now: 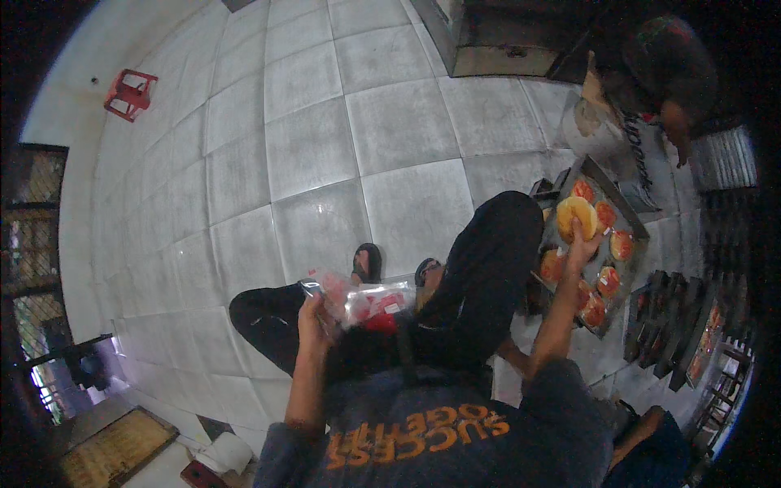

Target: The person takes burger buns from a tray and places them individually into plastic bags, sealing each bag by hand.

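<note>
My right hand (582, 241) is closed around a round golden bun (572, 215), above a dark metal tray (616, 192) to my right. Several browned buns with reddish tops, such as this bun (621, 245), lie in that tray. Over my left thigh, my left hand (312, 320) grips a clear plastic bag (332, 289) with reddish print; its fingers are partly hidden behind the plastic. More clear and red plastic packaging (381, 306) rests on my lap, beside the left hand.
Stacked dark trays (669, 321) stand at the far right. Beyond the bun tray are a printed sack (639, 159), a pale container (590, 130) and another person (671, 73). A red stool (130, 95) stands far left; a wooden-looking board (122, 446) lies lower left.
</note>
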Tool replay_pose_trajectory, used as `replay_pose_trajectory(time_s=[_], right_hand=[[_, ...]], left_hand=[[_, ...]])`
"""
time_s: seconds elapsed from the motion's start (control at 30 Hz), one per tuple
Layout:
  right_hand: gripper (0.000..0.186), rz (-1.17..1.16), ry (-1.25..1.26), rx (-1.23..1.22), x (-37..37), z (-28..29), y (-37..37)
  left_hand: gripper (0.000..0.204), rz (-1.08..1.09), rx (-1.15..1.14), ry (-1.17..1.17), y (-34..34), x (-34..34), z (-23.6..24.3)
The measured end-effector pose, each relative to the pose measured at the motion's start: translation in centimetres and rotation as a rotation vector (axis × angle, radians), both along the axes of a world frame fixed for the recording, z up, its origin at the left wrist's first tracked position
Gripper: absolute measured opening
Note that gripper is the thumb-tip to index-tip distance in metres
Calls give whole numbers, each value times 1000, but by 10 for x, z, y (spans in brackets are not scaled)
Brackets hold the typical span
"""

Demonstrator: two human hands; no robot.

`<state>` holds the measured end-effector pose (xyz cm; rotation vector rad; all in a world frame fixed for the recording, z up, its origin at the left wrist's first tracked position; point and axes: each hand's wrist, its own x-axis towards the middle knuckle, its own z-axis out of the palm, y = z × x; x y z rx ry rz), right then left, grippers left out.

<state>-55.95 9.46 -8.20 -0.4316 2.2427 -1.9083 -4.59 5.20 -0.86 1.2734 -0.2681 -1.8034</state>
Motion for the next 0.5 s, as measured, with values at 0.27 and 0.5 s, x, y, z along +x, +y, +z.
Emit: replay_pose_trajectory(time_s=[0.27,0.5], right_hand=[[50,845,-985,-326,220,129,-31],[54,1128,-100,251,330,125,-49]], left_hand=[[46,85,-116,101,-39,-73,34],[44,183,-279,-377,8,-54,-9]])
